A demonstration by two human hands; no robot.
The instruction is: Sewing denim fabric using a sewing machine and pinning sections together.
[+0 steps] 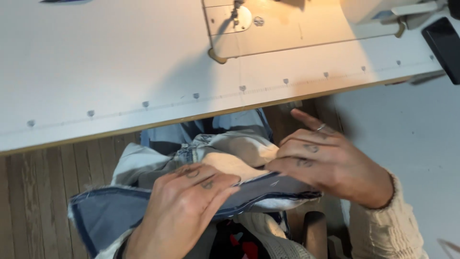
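Both hands, left hand (pixel 184 211) and right hand (pixel 326 160), are closed on denim cloth (pixel 143 192) held below the white bench (pixel 96 72), over wooden floor (pixel 38 192); the sewing machine (pixel 268 24) is seemingly behind.

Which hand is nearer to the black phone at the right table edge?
Right. The right hand pinches the patchwork denim fabric below the black phone; the left hand presses the fabric farther left.

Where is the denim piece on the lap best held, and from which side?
Along the folded edge of the denim piece, from above. That edge runs flat between the left hand and right hand, with loose cloth bunched behind it, so a pinching grip there seems likeliest to keep the fold.
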